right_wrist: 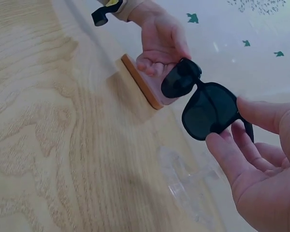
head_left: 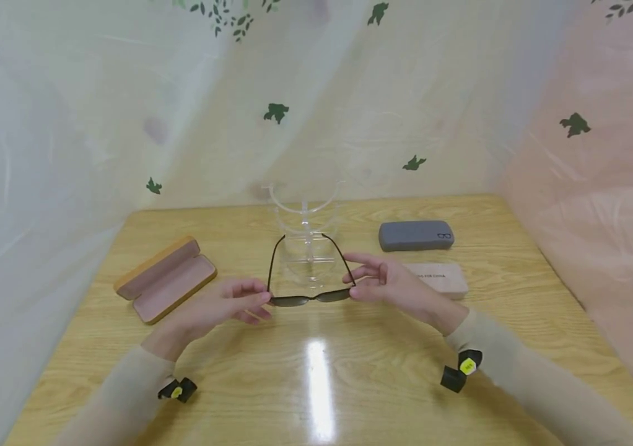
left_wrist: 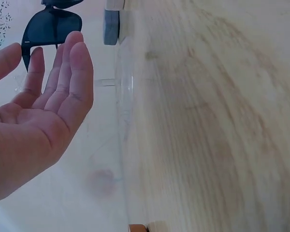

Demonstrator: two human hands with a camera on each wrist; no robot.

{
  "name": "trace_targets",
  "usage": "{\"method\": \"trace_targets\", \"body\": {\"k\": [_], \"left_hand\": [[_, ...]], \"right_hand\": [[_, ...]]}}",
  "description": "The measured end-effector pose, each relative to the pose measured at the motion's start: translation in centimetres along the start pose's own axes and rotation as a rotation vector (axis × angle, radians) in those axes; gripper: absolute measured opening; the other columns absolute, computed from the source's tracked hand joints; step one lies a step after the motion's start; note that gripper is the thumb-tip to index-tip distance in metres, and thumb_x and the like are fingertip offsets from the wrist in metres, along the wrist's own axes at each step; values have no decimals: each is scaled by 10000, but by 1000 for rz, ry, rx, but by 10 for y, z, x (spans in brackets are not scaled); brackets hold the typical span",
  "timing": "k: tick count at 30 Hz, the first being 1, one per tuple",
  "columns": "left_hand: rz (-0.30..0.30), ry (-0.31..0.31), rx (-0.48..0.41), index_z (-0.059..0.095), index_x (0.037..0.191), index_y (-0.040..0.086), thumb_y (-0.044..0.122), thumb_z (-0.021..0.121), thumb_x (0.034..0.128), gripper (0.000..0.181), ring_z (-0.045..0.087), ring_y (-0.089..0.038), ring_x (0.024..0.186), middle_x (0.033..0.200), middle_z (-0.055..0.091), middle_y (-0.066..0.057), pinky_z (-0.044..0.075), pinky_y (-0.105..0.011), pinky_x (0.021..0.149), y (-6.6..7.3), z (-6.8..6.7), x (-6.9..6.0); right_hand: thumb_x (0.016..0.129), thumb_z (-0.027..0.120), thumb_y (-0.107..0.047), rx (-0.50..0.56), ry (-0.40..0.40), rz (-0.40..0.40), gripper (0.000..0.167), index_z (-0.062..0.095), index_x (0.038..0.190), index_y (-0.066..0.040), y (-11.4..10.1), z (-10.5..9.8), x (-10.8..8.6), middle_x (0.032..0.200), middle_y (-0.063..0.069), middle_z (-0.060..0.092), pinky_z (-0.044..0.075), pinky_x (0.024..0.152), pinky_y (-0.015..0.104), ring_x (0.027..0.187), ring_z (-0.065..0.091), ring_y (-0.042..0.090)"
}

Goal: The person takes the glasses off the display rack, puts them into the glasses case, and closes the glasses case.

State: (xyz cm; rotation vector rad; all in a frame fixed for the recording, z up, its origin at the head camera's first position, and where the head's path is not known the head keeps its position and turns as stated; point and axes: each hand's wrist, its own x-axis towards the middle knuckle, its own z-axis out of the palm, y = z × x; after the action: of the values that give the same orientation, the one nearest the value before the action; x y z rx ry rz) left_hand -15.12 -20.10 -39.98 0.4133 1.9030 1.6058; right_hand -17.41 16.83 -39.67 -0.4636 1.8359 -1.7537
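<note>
A pair of black sunglasses is held up between both hands, arms unfolded and pointing away toward a clear plastic display stand. My left hand pinches the left corner of the frame between thumb and fingers. At the other corner my right hand pinches the frame near the hinge. The dark lenses face the right wrist view, with the thumb on the rim's outer edge. In the left wrist view the sunglasses are partly hidden by the fingers.
An orange-brown glasses case with pink lining lies open at the left. To the right are a closed grey-blue case and, nearer, a pale lettered case, partly behind the right hand. A leaf-patterned curtain surrounds the wooden table.
</note>
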Motion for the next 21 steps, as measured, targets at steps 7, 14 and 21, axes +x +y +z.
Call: {"method": "trace_targets", "body": {"k": [7,14,21], "left_hand": [[5,-24,0,620,1187,1,260,595,1049,294,617,-468,1139,1249,552,-341,527,-558,966,-7,0,-5],[9,-16,14,604,1193,-15,267,589,1051,316,609,-477,1148,1244,556,-334,520,-565,972,-6,0,-11],[-4,-9,44,611,1195,9,275,600,1045,306,635,-428,1140,1232,602,-292,524,-543,972,-6,-1,-12]], "right_hand": [[905,766,-61,9,-64,15,842,285,1594,-99,2,5,0,1297,345,526,545,977,396,1078,673,261],[903,766,-49,23,-90,2,853,273,1597,-94,4,6,5,1283,330,542,553,962,395,1042,685,234],[911,754,-34,23,-107,-15,855,251,1600,-67,5,5,4,1239,253,596,557,956,396,1058,687,229]]}}
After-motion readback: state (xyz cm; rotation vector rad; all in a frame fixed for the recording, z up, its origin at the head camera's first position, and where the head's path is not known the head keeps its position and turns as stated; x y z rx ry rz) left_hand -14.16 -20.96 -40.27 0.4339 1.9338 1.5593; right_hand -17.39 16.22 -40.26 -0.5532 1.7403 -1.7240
